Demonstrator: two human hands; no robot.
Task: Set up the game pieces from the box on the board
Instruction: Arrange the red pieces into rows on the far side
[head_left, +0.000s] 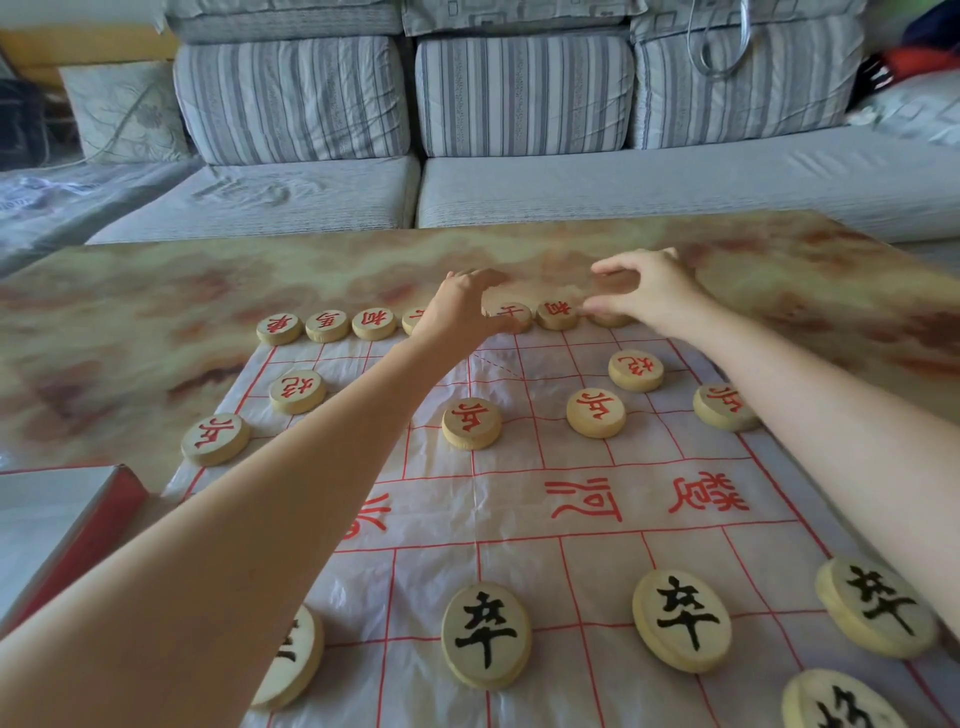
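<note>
The left hand (460, 306) reaches to the far row of red pieces (327, 326), its grip curled over the row's middle; whether it pinches a piece there I cannot tell. The right hand (644, 288) arches beside it, thumb and fingertips touching a disc at the row's right part, grip loosely bent. More red discs sit on the thin plastic board (519, 493), black pieces (485, 634) nearer. The board lies on a marbled desk (130, 322); the box (62, 519) rests at its left edge.
</note>
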